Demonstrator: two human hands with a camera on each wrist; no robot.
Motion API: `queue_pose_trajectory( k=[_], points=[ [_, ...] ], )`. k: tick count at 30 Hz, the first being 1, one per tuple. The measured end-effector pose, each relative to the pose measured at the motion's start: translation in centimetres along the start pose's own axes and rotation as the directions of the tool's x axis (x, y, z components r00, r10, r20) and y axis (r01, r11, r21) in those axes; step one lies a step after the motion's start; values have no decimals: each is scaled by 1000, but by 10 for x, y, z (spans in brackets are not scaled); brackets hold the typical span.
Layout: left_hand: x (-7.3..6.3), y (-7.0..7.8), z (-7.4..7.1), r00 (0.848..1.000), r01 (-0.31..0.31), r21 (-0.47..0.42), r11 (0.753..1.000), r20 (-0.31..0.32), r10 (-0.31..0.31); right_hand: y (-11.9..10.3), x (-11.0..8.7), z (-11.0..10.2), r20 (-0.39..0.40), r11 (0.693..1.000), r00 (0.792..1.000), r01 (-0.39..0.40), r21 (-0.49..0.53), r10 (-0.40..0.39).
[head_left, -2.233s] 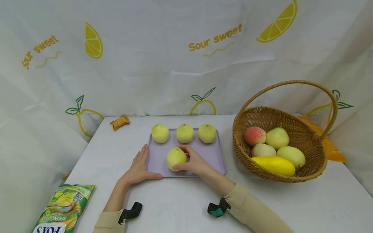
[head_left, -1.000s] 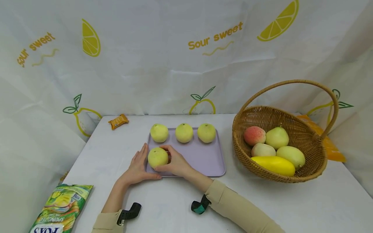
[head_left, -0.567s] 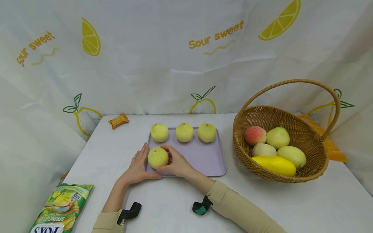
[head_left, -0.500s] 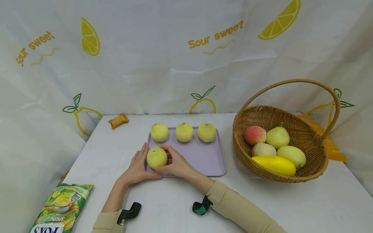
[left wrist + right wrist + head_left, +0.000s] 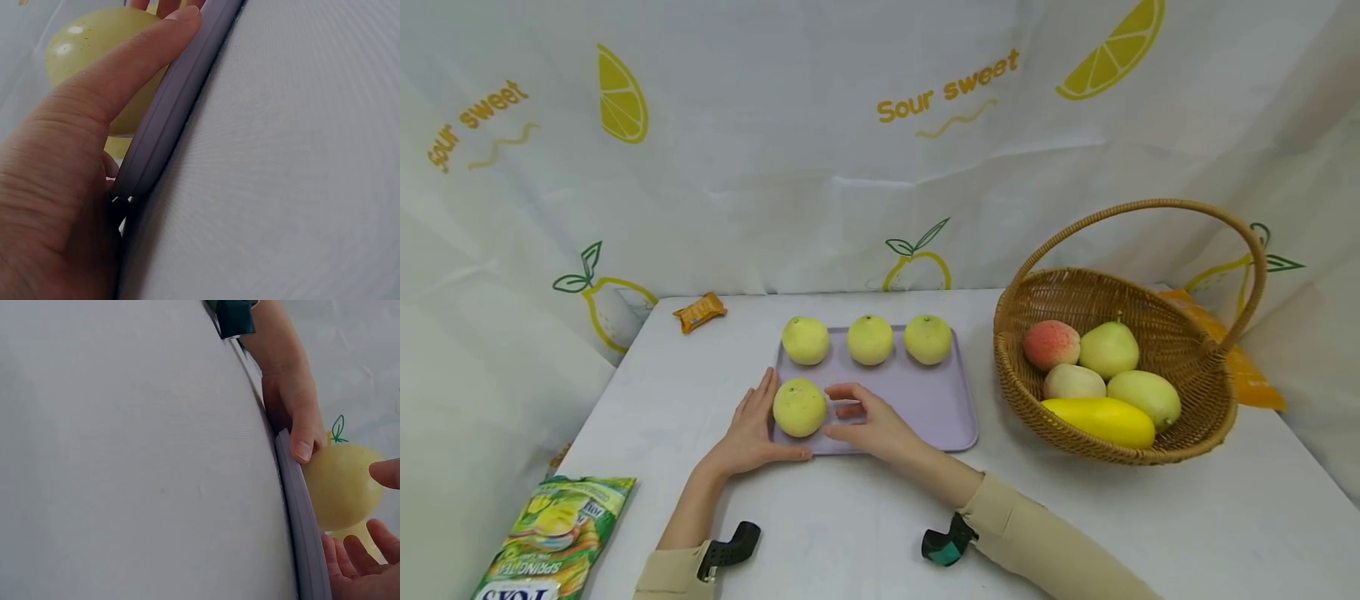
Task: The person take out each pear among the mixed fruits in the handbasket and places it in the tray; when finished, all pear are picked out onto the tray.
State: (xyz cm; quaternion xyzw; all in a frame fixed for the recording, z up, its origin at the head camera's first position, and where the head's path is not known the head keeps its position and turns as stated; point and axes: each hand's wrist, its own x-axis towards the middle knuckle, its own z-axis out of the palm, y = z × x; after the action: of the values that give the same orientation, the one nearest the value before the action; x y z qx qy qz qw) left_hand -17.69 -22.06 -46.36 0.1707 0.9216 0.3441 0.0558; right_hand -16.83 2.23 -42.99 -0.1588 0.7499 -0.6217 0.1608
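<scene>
A round, speckled yellow-green fruit (image 5: 799,407) sits in the front left corner of a lilac tray (image 5: 917,398). Just to its right is my right hand (image 5: 880,429), thumb and fingers spread and a small gap from the fruit. My left hand (image 5: 749,437) rests against the tray's corner, with its fingers along the left edge and its thumb on the front rim. In the left wrist view the thumb (image 5: 134,56) lies across the rim in front of the fruit. Three similar fruits, left (image 5: 806,340), middle (image 5: 870,339) and right (image 5: 927,339), line the tray's back edge.
A wicker basket (image 5: 1213,392) with a tall handle stands right of the tray, holding a peach, a pear, a long yellow fruit and others. An orange packet (image 5: 1255,379) lies behind it. A small orange wrapper (image 5: 700,312) is back left; a green snack bag (image 5: 553,533) lies front left.
My right hand has carried the fruit leftward from the tray's front middle to its front left corner, then let go and drawn back slightly right. My left hand has stayed at the corner.
</scene>
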Motion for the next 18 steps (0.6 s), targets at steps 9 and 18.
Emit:
queue_pose_trajectory(
  k=[9,18],
  points=[
    [-1,-3,-1,1000,6,21,1000,-4,-6,-2,-22,-29,57,996,995,76,47,-79],
    [0,-4,1,1000,8,18,1000,4,-8,-7,-45,-53,90,996,992,83,31,-85]
  ],
)
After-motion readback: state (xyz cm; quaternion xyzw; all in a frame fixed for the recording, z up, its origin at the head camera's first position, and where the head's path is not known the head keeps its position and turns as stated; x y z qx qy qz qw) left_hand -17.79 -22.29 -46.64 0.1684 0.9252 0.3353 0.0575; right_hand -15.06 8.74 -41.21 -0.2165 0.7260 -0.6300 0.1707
